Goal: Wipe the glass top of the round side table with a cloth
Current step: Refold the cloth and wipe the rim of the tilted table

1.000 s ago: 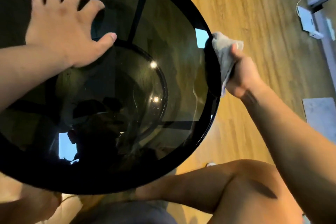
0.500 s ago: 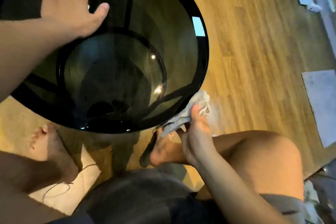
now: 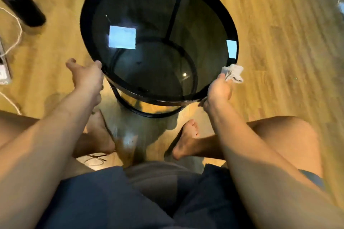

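Observation:
The round side table's dark glass top (image 3: 160, 15) with its black rim stands on the wooden floor in front of me, mirroring bright window squares. My left hand (image 3: 86, 77) is at the rim's near left edge, fingers relaxed, fingertips touching the rim. On the near right edge my right hand (image 3: 219, 91) grips a crumpled white cloth (image 3: 233, 73), which sticks out above my fingers beside the rim.
A black cylindrical object (image 3: 20, 3) lies on the floor at the upper left, with white cables (image 3: 14, 29) and a power strip by it. My bare feet (image 3: 188, 139) and knees are under and around the table's black ring base (image 3: 149, 112).
The view pulled back from the table. My left hand came off the glass to the near left rim. My right hand with the cloth moved from the near edge to the near right rim.

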{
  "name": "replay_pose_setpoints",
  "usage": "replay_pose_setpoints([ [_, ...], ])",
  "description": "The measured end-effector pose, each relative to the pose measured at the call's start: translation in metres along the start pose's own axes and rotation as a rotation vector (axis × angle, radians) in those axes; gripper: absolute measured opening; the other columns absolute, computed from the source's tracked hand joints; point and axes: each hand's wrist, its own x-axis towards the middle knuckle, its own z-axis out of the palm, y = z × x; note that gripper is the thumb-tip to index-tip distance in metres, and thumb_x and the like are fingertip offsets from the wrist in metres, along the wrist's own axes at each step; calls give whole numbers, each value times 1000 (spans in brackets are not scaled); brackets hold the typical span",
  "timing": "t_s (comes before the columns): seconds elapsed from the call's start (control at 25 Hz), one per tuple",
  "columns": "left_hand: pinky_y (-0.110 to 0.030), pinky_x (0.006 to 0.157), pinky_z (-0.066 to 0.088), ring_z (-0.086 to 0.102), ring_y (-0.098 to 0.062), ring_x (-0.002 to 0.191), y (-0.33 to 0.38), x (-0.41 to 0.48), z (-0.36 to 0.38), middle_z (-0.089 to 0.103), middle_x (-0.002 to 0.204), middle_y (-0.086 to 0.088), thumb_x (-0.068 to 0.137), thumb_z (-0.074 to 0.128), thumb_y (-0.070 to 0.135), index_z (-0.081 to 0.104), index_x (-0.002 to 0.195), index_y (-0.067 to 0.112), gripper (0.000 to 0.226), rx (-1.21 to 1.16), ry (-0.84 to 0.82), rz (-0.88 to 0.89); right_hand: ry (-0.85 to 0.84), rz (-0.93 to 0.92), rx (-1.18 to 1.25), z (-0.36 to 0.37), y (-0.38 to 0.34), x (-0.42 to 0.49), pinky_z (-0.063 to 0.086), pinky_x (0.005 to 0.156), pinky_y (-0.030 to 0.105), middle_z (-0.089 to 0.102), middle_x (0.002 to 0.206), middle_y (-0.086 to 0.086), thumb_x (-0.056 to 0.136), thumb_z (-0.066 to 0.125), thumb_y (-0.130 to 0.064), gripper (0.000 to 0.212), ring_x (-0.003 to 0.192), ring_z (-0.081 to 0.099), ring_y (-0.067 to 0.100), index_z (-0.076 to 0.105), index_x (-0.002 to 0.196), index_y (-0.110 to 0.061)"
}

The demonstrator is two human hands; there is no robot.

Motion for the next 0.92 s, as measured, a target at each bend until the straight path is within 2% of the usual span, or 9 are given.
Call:
replay_pose_setpoints([
  [0.08, -46, 79, 59, 60, -27, 109, -4, 1, -3, 57, 124, -2, 98, 41, 27, 38, 137, 34, 40, -108, -177, -63, -23, 24, -34, 16, 36, -69, 30, 106, 28, 41, 149, 6, 104, 40, -29, 41, 130, 44, 25, 44, 142, -12],
  [0.16, -49, 72, 61, 60, -35, 114, -6, 2, -5, 58, 132, -5, 100, 37, 30, 41, 135, 36, 36, -85, -237, -30, -153, 102, -28, 30, 58, -124, 22, 98, 17, 28, 154, 8, 105, 38, -30, 46, 132, 37, 25, 36, 145, -9],
  [0.24, -48, 67, 62, 58, -38, 119, -2, 1, -7, 55, 137, -7, 101, 35, 30, 38, 138, 36, 37, -39, -252, -26, -142, 172, 30, 38, 62, -125, 27, 89, 18, 29, 150, 11, 104, 40, -32, 45, 114, 42, 23, 36, 144, -12],
  [0.4, -51, 77, 61, 58, -35, 119, 1, -4, -13, 50, 142, -6, 106, 34, 27, 32, 145, 34, 39, -28, -286, -51, -46, 45, -137, 21, 45, -79, 39, 101, 37, 30, 137, 11, 104, 35, -32, 38, 100, 45, 24, 44, 138, -20],
  [0.48, -51, 80, 61, 61, -32, 114, 3, 0, -15, 53, 137, -5, 106, 36, 25, 34, 143, 32, 38, -41, -288, -62, 62, -74, -203, 11, 41, -51, 41, 91, 34, 34, 129, 11, 103, 34, -30, 35, 95, 46, 24, 47, 133, -16],
  [0.6, -49, 79, 61, 64, -30, 108, 6, 0, -15, 58, 131, -5, 104, 42, 22, 43, 128, 34, 27, -20, -247, -69, 92, -195, -248, -5, 20, -8, 43, 92, 34, 50, 130, 14, 101, 35, -27, 40, 113, 53, 32, 46, 138, -19],
  [0.68, -46, 79, 62, 65, -30, 106, 9, 3, -14, 62, 126, -6, 101, 48, 22, 49, 120, 34, 22, 19, -230, -54, 48, -185, -269, -3, 19, 7, 46, 100, 41, 54, 127, 13, 98, 39, -29, 42, 116, 56, 32, 43, 139, -23],
  [0.76, -43, 86, 59, 66, -29, 102, 10, 9, -21, 67, 118, -6, 98, 56, 21, 56, 113, 31, 18, 43, -193, -20, 125, -169, -229, 14, 33, -12, 48, 98, 42, 52, 124, 13, 94, 46, -33, 39, 112, 58, 33, 44, 133, -27],
  [0.92, -27, 86, 41, 57, -19, 104, 18, 13, -30, 59, 113, 6, 93, 64, 23, 63, 127, 16, 34, 130, -176, -23, 185, 5, -276, 60, 74, -77, 36, 99, 41, 36, 139, 25, 99, 48, -26, 46, 124, 43, 39, 34, 141, -12],
])
